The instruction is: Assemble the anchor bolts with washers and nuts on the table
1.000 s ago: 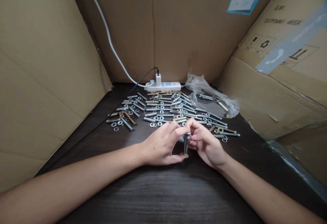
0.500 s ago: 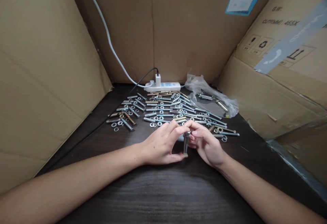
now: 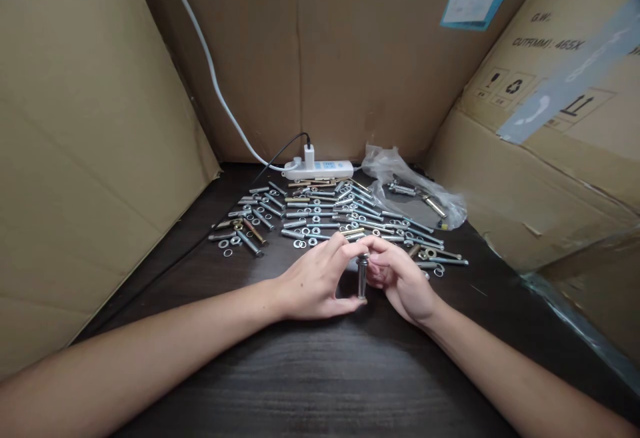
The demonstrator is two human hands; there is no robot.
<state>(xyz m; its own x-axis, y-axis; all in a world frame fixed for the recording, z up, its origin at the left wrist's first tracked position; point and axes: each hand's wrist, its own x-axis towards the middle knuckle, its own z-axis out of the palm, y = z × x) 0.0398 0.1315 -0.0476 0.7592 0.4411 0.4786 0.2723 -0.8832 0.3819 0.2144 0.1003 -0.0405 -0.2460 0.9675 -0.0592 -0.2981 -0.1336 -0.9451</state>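
Observation:
A silver expansion bolt [image 3: 363, 279] stands roughly upright between my hands, above the dark table. My left hand [image 3: 317, 281] grips it from the left, thumb at its lower end and fingers at its top. From the right, the fingertips of my right hand [image 3: 403, 281] close around the nut end at the top, partly hiding it. Just beyond my hands lie rows of loose bolts, sleeves, nuts and washers [image 3: 313, 215]. A smaller group of bolts and washers [image 3: 250, 237] is at the left.
A white power strip [image 3: 320, 170] with a plug and cables lies at the back. Right of it, a clear plastic bag [image 3: 390, 168] holds more bolts. Cardboard walls [image 3: 350, 65] enclose the dark tabletop [image 3: 310, 378] on the left, back and right.
The bolt and the fingers of both hands have shifted very slightly to the left and up. Both hands keep their hold.

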